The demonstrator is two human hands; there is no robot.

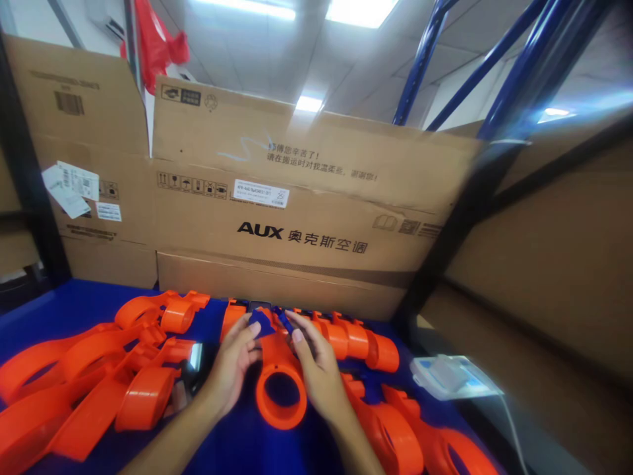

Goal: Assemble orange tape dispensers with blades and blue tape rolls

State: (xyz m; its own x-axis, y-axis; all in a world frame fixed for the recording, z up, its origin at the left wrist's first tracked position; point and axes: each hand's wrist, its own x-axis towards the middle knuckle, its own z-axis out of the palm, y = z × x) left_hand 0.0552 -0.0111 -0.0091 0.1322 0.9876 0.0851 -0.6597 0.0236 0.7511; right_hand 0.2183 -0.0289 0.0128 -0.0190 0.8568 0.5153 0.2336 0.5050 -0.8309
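Note:
An orange plastic tape dispenser [281, 419], a ring with an arm, is upright between my hands above the blue table surface. My left hand [237, 359] is closed on its upper end, thumb on a blue plastic part [261, 322] there. My right hand [319, 363] pinches a small dark blue piece [283, 320] between thumb and fingers, close beside the dispenser's arm. Whether that piece touches the dispenser I cannot tell. The hands partly hide the dispenser's sides.
Several orange dispensers [146, 399] lie to the left, and more orange dispensers [383, 353] lie to the right. A cardboard sheet [208, 231] stands behind. At right, a white item with a cable [452, 377] lies near the blue rack post [445, 244].

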